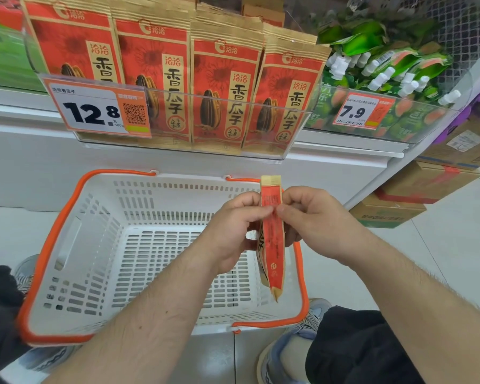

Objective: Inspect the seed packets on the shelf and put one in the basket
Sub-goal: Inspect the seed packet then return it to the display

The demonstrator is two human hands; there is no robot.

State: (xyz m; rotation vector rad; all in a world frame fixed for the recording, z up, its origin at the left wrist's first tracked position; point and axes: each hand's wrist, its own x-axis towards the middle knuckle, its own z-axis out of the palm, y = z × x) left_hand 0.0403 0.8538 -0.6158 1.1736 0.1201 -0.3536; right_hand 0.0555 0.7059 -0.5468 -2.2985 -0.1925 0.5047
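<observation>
single head-worn wide-angle view, facing forward and steeply down; hands close beneath the lens over the basket [53,239], shelf [178,155] near ahead, floor and shoes at bottom edge

Left hand [234,231], right hand [311,217] pinch seed packet [273,239] edge-on above basket [67,217].

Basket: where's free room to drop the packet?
The whole floor of the basket is bare, from the left wall to under the hands. The right edge is crowded: both hands hold the seed packet there.
</observation>
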